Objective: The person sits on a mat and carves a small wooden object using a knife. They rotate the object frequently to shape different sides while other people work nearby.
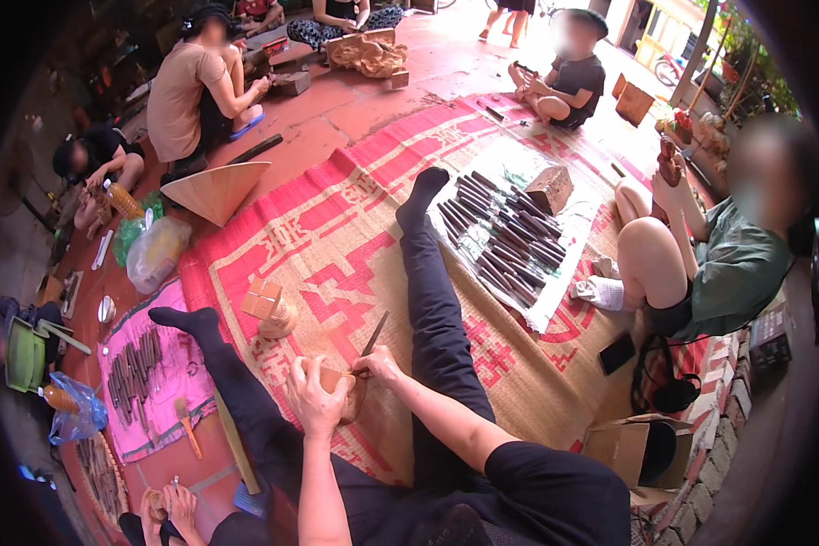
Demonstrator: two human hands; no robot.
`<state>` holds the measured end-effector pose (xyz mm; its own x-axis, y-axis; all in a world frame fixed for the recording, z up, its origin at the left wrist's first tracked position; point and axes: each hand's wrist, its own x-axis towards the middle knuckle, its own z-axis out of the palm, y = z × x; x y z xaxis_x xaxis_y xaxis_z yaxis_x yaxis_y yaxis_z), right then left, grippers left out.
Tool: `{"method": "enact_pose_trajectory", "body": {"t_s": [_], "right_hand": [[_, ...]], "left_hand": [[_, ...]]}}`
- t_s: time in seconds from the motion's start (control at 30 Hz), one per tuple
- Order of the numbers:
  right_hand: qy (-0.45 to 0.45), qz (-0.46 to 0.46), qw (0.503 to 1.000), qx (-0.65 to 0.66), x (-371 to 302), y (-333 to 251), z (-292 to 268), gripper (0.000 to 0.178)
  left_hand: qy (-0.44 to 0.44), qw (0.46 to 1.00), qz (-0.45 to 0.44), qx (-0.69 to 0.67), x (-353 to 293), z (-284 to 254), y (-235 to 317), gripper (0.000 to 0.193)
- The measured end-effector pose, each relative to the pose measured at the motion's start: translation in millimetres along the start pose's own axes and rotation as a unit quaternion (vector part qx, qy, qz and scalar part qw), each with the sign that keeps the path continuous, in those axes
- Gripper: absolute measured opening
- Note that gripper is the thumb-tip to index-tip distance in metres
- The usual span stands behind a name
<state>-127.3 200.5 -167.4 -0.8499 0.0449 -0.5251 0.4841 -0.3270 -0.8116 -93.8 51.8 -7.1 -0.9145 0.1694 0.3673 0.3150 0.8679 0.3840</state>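
Observation:
Between my legs, my left hand (317, 397) has its fingers curled over a tan wooden block (348, 405). My right hand (379, 367) is right beside it, pinching a narrow, dark, blade-like piece (375, 333) that points up and away from me. The other end of that piece is hidden by my fingers near the block, so whether it touches the wood I cannot tell. Just beyond my left hand, a small tied wooden block (262, 298) sits on a round, pale wooden piece (279, 322).
Many dark, slim handle-like sticks (510, 238) lie on white sheeting (555, 296) to the right, with a wooden block (550, 189). More dark sticks (136, 373) cover a pink cloth (168, 437) at left, near a brush (187, 426). A phone (617, 353) and several seated people surround the mat (337, 196).

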Motion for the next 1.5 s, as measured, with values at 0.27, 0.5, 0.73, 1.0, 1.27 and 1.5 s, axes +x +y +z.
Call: {"method": "enact_pose_trajectory", "body": {"t_s": [0.27, 0.5, 0.73, 1.0, 1.27, 1.5], "right_hand": [[-0.071, 0.029, 0.997, 0.017, -6, -9, 8, 0.018], [-0.037, 0.018, 0.999, 0.027, -7, -8, 5, 0.011], [-0.015, 0.007, 0.999, -0.036, 0, -8, 7, 0.015], [-0.062, -0.017, 0.990, -0.125, 4, -7, 16, 0.014], [-0.016, -0.006, 1.000, -0.021, -3, -9, 11, 0.021], [-0.062, 0.011, 0.997, -0.038, 2, -13, 18, 0.013]], "left_hand": [[-0.007, 1.000, -0.013, -0.003, 0, 2, -1, 0.052], [0.001, 1.000, -0.001, 0.014, 0, 1, -1, 0.051], [-0.001, 1.000, -0.001, 0.002, 1, 2, 0, 0.050], [-0.004, 1.000, -0.003, 0.006, -1, 2, -2, 0.051], [-0.013, 1.000, -0.012, 0.004, 1, -3, 2, 0.051], [-0.012, 1.000, -0.007, -0.001, 2, -1, 1, 0.049]]}}
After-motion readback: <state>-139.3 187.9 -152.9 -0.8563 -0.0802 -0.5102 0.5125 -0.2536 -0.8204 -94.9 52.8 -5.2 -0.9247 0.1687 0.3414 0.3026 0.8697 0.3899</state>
